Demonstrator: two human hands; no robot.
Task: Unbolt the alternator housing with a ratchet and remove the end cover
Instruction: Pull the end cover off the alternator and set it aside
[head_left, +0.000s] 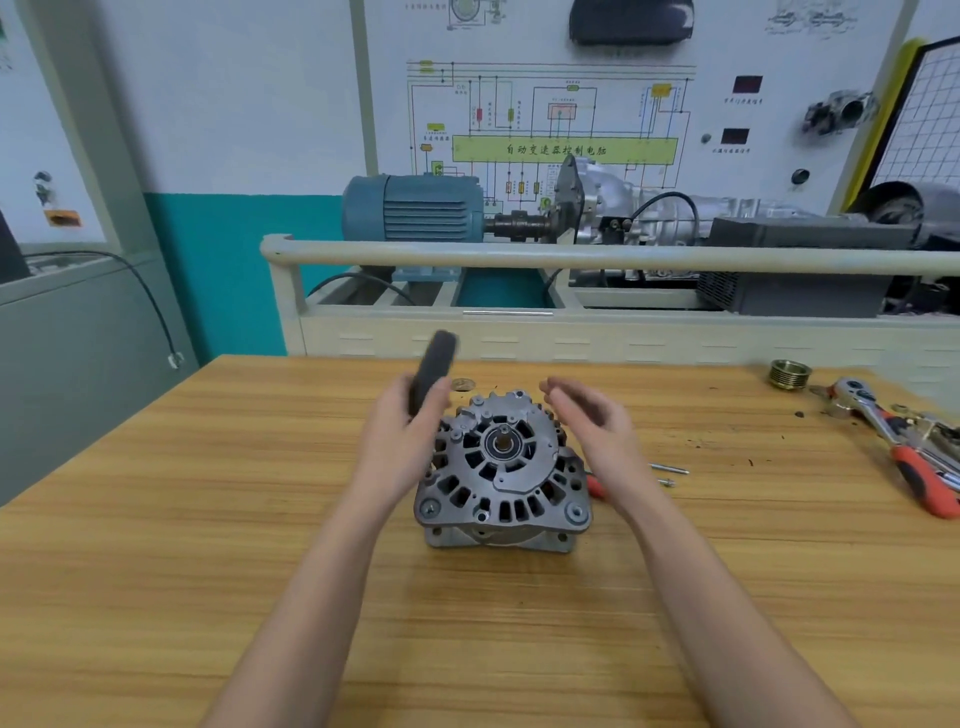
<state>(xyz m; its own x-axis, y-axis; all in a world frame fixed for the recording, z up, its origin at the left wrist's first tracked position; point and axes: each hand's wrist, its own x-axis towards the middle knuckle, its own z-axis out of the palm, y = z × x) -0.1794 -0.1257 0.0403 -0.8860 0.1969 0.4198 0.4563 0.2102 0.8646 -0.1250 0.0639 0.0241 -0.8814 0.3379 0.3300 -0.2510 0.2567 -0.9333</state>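
The alternator (503, 470) stands on the wooden counter (208, 519), its vented end frame and central shaft bearing facing up toward you. Your left hand (400, 441) is beside the housing on its left, fingers curled around a dark, blurred cover (432, 366) that is lifted clear of the alternator, above and to the left of it. This grip is closed on the cover; whether the palm touches the housing cannot be told. Your right hand (592, 423) hovers just beside the upper right of the housing, fingers spread and relaxed, holding nothing and apart from the metal.

Two long through bolts (670, 475) lie on the counter to the right of the alternator, behind your right forearm, next to an orange-handled tool (595, 486) that is mostly hidden. A ratchet (883, 431) with an orange handle lies well apart near the right edge of the counter. A grooved pulley (789, 373) stands beyond it. A small brass-coloured washer (463, 384) rests just behind the alternator.
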